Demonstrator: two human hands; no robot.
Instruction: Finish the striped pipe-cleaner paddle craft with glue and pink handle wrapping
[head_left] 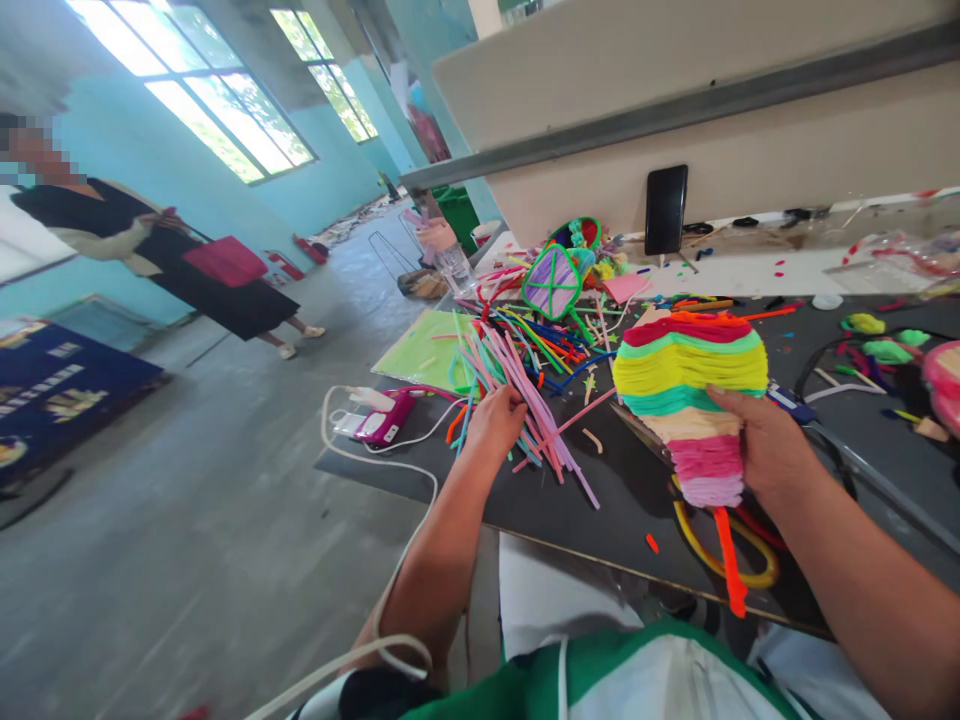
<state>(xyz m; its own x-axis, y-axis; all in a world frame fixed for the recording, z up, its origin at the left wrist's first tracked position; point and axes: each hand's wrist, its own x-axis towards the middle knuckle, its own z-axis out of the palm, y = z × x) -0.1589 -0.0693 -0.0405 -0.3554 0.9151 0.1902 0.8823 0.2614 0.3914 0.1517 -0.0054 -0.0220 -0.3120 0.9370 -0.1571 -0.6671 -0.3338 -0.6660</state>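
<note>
My right hand grips a balloon-shaped pipe cleaner craft by its right edge, thumb on top. Its striped face runs red, mint, yellow, teal, peach, pink and lilac, and an orange strip hangs from its lower end. My left hand is closed, fingers curled at a loose pile of pipe cleaners in pink, lilac and blue. Its fingertips are partly hidden among them. Beneath the craft lies a pair of scissors with yellow handles, their blades partly covered.
A phone leans against the back panel. Finished pipe cleaner pieces stand behind the pile. On the left are a green sheet, a magenta power block and a white cable. A person stands across the floor.
</note>
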